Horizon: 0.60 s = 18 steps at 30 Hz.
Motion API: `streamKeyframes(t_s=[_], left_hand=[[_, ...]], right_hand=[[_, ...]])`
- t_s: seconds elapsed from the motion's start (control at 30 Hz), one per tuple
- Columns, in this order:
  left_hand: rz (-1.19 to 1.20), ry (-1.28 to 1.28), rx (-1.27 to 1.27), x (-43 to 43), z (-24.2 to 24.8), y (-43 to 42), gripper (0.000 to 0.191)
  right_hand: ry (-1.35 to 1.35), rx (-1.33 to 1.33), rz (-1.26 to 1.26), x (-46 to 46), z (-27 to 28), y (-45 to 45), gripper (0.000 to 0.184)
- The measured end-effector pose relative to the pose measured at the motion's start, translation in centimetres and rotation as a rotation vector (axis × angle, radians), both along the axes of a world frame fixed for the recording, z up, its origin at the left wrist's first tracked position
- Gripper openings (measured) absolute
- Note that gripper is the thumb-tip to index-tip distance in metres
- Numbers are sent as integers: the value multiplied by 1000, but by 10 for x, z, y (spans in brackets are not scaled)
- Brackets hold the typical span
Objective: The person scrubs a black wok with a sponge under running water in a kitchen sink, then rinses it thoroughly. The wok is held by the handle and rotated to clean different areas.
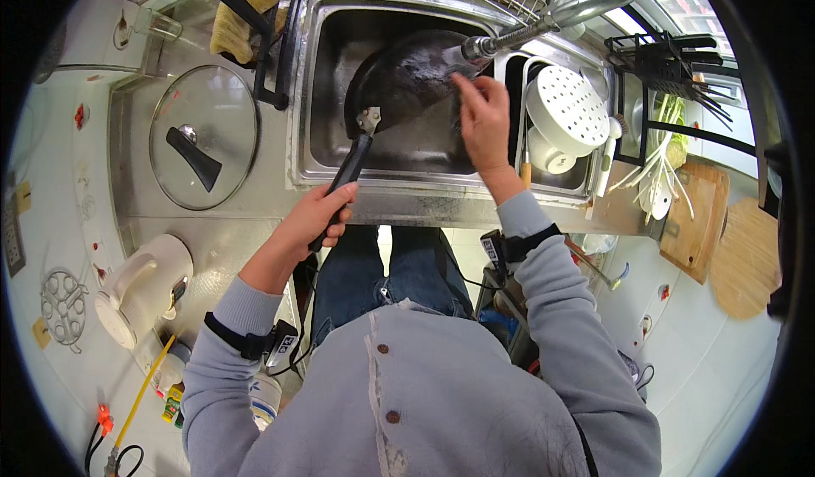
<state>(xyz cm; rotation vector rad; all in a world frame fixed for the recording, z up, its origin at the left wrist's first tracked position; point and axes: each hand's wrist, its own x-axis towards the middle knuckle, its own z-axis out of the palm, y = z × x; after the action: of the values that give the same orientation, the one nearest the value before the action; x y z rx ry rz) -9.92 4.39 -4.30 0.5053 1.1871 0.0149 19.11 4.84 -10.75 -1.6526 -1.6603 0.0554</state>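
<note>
My left hand (pixel 321 213) grips the black handle (pixel 350 170) of a dark wok (pixel 398 92), tilted inside the left basin of the steel sink (pixel 299 114). A stream of water (pixel 453 59) falls from the metal faucet (pixel 592 11) onto the wok's inner surface, which shines wet. Beside that stream, over the wok's right side, is my right hand (pixel 487 117), slightly blurred. Its index finger reaches forward while the other fingers bend. I see nothing held in it, though its palm is hidden.
A glass lid (pixel 204 117) lies on the counter at left, near a cream electric kettle (pixel 146 286). The right basin holds a white perforated steamer (pixel 566 104) and a white bowl (pixel 551 159). Farther right are a black utensil rack (pixel 662 63), scallions (pixel 665 139) and wooden cutting boards (pixel 694 216).
</note>
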Motion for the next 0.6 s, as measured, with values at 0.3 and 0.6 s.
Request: streamKeyframes(t_s=[0.3, 0.6], left_hand=[[2, -16, 12, 5, -2, -1, 29], [-23, -54, 36, 10, 3, 2, 30]], right_hand=[[-50, -56, -83, 21, -1, 0, 40], [-160, -70, 89, -2, -2, -12, 41]])
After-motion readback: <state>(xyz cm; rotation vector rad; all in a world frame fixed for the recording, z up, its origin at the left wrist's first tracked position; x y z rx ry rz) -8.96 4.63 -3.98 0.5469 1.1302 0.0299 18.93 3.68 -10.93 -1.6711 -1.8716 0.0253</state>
